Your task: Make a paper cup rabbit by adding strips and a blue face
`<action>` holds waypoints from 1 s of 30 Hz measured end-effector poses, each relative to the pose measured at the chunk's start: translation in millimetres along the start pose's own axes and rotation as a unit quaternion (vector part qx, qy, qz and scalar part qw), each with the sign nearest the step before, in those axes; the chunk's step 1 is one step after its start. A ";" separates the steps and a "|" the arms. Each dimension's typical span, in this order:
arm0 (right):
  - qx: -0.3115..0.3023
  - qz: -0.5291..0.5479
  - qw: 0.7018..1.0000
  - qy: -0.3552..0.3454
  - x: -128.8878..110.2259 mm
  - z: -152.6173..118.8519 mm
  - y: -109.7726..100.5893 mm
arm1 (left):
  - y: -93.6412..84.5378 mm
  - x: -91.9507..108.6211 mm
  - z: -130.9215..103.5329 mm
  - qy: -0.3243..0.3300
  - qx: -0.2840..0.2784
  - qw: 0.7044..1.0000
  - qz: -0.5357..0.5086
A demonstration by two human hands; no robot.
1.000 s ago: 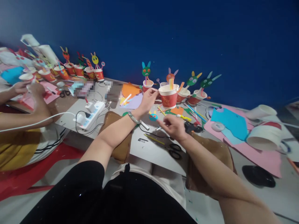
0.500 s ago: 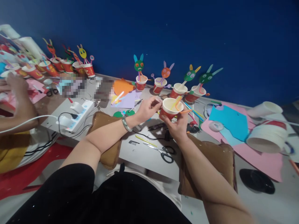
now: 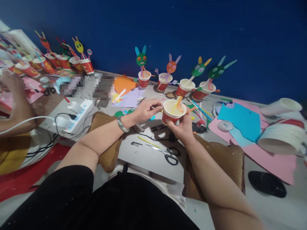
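My right hand is closed around a red paper cup with a cream inside, tilted so that its mouth faces me. Yellow and orange strips, possibly straws, stand inside the cup, and an orange piece sticks out past its right side. My left hand is pinched at the cup's left rim; what its fingertips hold, if anything, is too small to make out. Below the cup lie scissors with black handles, a yellow strip and a small dark clip-like piece.
Several cups with paper rabbit-like heads line the blue wall. Coloured paper, a tape roll and white cardboard tubes lie right. A power strip with cables is left, beside another person's arm.
The view has shifted slightly. My left fingers stay pinched at the cup's left rim, and my right hand keeps its hold on the cup, which looks slightly lower and turned.
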State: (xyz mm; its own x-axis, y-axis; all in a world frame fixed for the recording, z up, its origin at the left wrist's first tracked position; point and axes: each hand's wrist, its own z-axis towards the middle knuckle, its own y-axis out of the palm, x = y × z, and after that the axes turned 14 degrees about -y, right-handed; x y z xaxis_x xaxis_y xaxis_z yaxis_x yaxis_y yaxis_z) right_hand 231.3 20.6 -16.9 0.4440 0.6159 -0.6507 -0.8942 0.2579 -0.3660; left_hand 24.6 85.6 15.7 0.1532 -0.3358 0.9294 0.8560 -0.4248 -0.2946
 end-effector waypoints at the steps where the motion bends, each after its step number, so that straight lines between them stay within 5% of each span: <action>1: -0.003 0.000 1.000 0.003 -0.6 0.2 0.2 | -0.8 -1.7 1.2 -0.017 -0.015 0.999 -0.022; 10: 0.024 0.013 0.999 0.039 -2.5 0.1 3.3 | -0.6 -3.9 4.6 -0.140 -0.056 0.973 -0.173; 19: 0.046 -0.025 0.998 0.033 1.7 1.2 1.8 | 0.6 -10.3 5.1 -0.131 -0.051 0.971 -0.192; 30: -0.001 0.027 0.999 0.038 -6.7 1.4 7.0 | -0.3 -8.9 6.5 -0.120 -0.081 0.976 -0.164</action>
State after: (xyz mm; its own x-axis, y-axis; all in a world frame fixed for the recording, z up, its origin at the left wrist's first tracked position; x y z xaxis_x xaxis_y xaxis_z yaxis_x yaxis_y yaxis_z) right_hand 222.1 19.3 -14.1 0.3989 0.5701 -0.7182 -0.9166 0.2254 -0.3302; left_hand 26.2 94.2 8.9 0.0118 0.0383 0.9992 0.7922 -0.6101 0.0141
